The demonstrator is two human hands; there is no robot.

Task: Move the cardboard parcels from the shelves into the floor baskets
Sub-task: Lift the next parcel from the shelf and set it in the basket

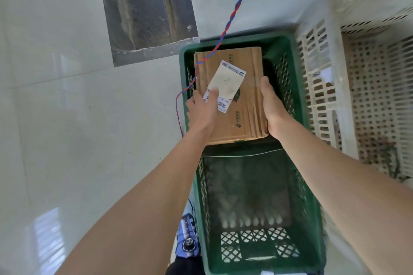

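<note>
A brown cardboard parcel (242, 87) with a white shipping label hangs over the far half of a green plastic floor basket (310, 196). My left hand (202, 110) holds its left side, thumb lying on the label. My right hand (271, 105) grips its right edge, thumb on top and fingers underneath. The near half of the basket shows a bare dark bottom.
A white slatted plastic crate (321, 87) stands right beside the green basket. A twisted red and blue cable (230, 20) runs from the wall down past the basket's left rim. Pale floor tiles spread to the left. My shoe (187, 239) is at the basket's near-left corner.
</note>
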